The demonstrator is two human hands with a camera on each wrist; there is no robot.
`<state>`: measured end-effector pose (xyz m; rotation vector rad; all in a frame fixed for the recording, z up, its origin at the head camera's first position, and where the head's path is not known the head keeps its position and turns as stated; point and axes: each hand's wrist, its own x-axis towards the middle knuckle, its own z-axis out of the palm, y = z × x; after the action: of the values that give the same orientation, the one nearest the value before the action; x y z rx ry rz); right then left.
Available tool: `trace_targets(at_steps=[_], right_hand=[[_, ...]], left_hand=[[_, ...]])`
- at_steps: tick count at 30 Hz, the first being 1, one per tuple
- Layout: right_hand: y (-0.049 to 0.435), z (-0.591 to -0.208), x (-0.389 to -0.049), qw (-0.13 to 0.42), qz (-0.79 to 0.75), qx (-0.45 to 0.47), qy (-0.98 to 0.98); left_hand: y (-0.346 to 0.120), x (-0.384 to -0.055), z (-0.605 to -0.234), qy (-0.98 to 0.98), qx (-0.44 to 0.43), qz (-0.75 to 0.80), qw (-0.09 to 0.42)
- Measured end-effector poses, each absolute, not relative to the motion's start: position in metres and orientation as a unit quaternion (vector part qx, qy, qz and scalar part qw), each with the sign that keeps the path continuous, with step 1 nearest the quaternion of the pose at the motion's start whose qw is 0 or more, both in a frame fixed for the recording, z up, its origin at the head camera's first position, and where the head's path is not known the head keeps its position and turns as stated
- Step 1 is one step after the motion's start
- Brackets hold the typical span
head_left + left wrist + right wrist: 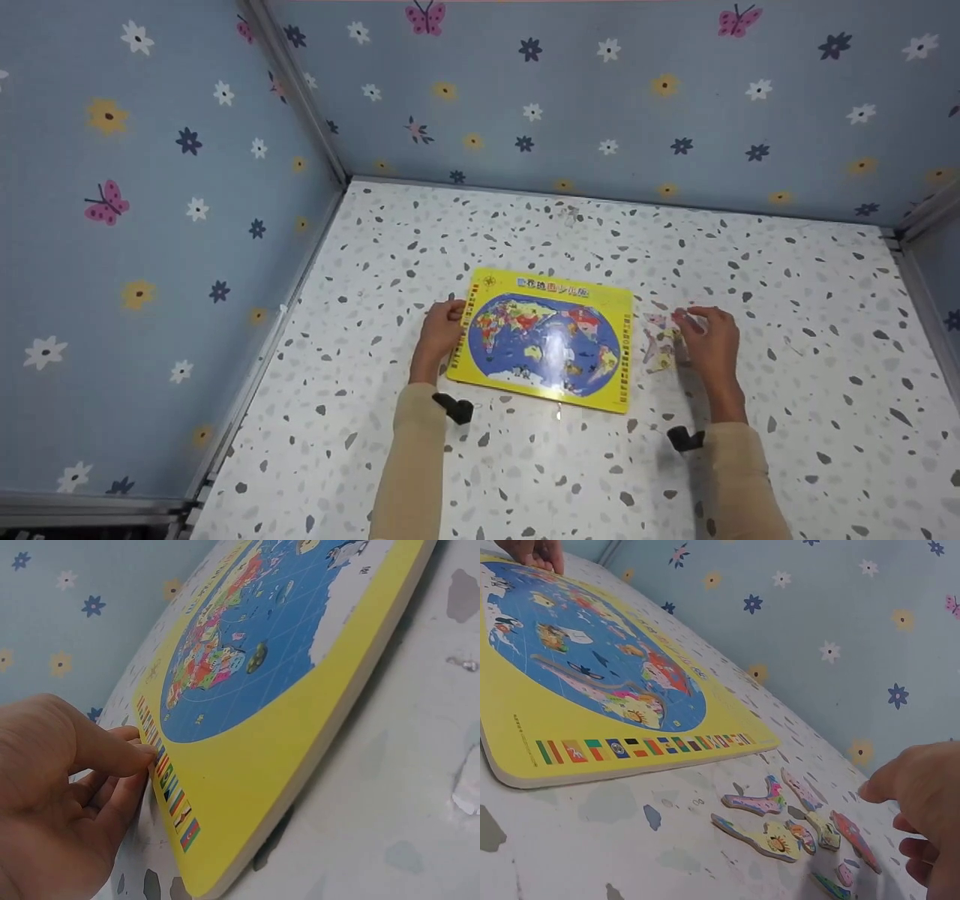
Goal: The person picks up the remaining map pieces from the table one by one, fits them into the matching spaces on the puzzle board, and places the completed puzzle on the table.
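Note:
A yellow-bordered world map puzzle board [551, 405] lies flat on the speckled table. My left hand [442, 330] holds its left edge, the thumb [139, 757] on the top face by a row of printed flags and the other fingers at the side. To the right of the board lie several loose puzzle pieces [769, 840], among them a long red piece [855, 840]. My right hand [709, 341] hovers beside these pieces, fingers bent with a gap between thumb and forefinger. In the right wrist view one finger [885, 784] points toward the pieces, and no piece shows in the hand.
The white table [337, 300] has grey speckles. Blue walls [600, 97] with printed flowers and butterflies stand behind it and at the left. A small clear scrap [570, 215] lies near the back edge. Black wrist straps [455, 407] hang by both cuffs.

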<state>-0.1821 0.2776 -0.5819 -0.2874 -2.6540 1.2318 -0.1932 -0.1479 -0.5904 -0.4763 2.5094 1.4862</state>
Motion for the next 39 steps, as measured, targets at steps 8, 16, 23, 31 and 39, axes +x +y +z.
trace_targets(at_steps=[8, 16, 23, 31, 39], right_hand=[[0.287, -0.588, -0.184, 0.046, 0.356, -0.134, -0.924], [0.290, -0.594, -0.187, 0.062, 0.340, -0.129, -0.929], [0.288, -0.593, -0.190, 0.023, 0.339, -0.167, -0.926], [0.290, -0.597, -0.191, 0.035, 0.350, -0.166, -0.921], [0.288, -0.600, -0.186, 0.058, 0.346, -0.159, -0.923]], left_hand=[[-0.149, -0.194, -0.591, 0.849, -0.166, 0.494, 0.092], [-0.148, -0.193, -0.591, 0.841, -0.162, 0.507, 0.097], [-0.148, -0.193, -0.591, 0.835, -0.168, 0.515, 0.095], [-0.148, -0.192, -0.591, 0.841, -0.169, 0.505, 0.095], [-0.148, -0.191, -0.590, 0.826, -0.180, 0.525, 0.101]])
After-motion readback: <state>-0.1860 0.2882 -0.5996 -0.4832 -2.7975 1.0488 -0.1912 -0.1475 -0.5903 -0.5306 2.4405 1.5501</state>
